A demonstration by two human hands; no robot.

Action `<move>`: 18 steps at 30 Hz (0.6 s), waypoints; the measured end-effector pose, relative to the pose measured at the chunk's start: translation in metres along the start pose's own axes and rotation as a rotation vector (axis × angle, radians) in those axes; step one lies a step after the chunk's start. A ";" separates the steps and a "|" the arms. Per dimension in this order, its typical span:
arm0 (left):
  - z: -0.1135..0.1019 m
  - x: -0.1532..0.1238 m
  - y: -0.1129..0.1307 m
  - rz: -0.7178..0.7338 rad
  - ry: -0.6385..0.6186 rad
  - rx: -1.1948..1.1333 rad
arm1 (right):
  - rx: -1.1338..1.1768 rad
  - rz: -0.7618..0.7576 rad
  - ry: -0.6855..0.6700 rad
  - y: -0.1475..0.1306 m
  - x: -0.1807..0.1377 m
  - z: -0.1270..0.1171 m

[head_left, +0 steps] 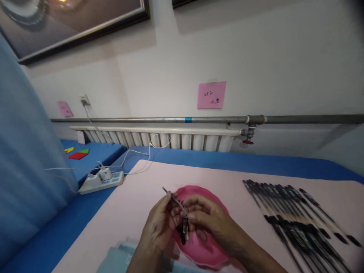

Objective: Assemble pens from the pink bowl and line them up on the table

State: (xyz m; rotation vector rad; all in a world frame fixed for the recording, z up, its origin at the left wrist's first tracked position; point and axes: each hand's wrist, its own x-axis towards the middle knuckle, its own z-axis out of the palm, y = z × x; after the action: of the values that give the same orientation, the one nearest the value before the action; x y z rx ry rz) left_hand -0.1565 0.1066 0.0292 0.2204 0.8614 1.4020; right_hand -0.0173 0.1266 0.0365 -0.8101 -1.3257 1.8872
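Note:
My left hand (160, 223) and my right hand (209, 223) meet low in the middle, over a pink bowl (212, 252) on the pale pink mat (136, 197). My left hand pinches a thin pen refill (173, 198) whose tip points up and to the left. The fingers of my right hand are closed on a black pen barrel (184, 229) that hangs below them. Both hands touch at the fingertips. To the right, several black pens (295, 216) lie side by side in rows on the mat.
A white power strip (102, 181) with plugs and white cables lies on the blue table cover (256, 161) at left. A white radiator (159, 138) and grey pipe run along the wall. Coloured flat shapes (77, 153) lie far left. A blue partition (19, 159) stands at left.

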 end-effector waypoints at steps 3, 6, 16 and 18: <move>-0.002 0.001 -0.001 0.000 -0.032 -0.035 | -0.023 -0.045 -0.003 0.002 -0.001 0.003; -0.004 0.002 -0.004 -0.007 -0.048 -0.065 | -0.092 -0.089 0.018 0.002 -0.002 0.007; -0.004 0.004 -0.008 -0.028 -0.024 -0.075 | -0.373 -0.247 0.077 0.004 -0.003 0.010; -0.003 0.004 -0.009 -0.024 -0.019 -0.067 | -0.413 -0.266 0.096 0.005 -0.004 0.010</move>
State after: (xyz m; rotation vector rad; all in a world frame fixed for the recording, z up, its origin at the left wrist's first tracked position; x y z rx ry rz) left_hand -0.1524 0.1070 0.0202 0.1714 0.7978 1.4014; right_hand -0.0243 0.1171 0.0348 -0.8631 -1.6975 1.3716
